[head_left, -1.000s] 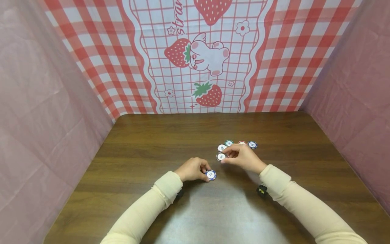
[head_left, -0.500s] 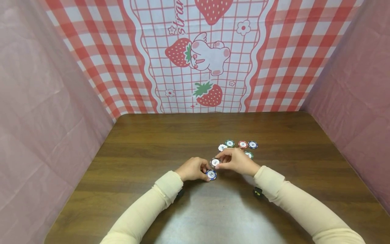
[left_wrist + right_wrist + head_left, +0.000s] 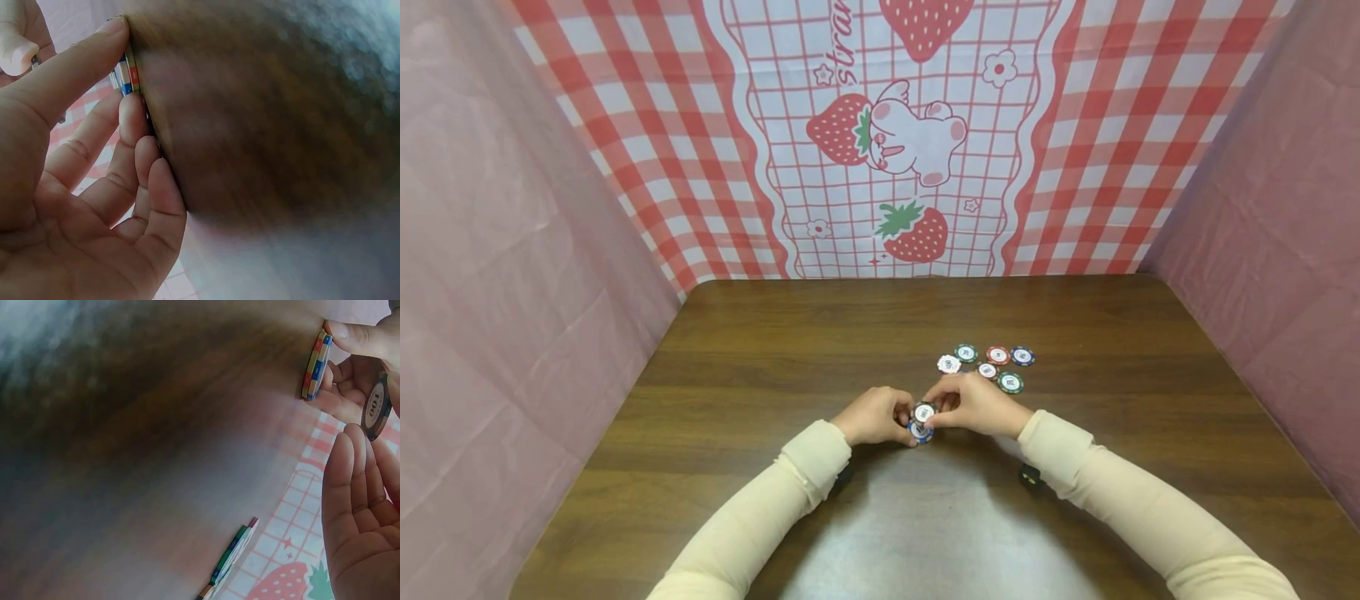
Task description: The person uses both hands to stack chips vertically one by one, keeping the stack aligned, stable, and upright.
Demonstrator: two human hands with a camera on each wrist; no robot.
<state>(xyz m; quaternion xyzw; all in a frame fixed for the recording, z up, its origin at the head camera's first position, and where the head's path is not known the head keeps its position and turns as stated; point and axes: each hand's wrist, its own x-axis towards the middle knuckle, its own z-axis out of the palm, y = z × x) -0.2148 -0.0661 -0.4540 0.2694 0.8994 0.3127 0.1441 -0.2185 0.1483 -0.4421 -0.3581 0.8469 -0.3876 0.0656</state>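
Observation:
My left hand pinches the edges of a short stack of poker chips at the table's middle. On top of it is a blue chip; a red and yellow chip lies beneath. Between thumb and fingers of my right hand is a black poker chip marked 100. In the head view this black chip overlaps the far part of the blue one. The right wrist view shows it apart from the stack, held above it.
Several loose chips lie beyond my right hand: a white chip, a green chip, a red chip, a blue-rimmed chip, an orange-brown chip and another green chip. A checked cloth hangs behind the wooden table.
My right hand has carried the black chip left and nearer, from beside the white chip to over the stack. More loose chips are uncovered behind it. The left hand stays in place.

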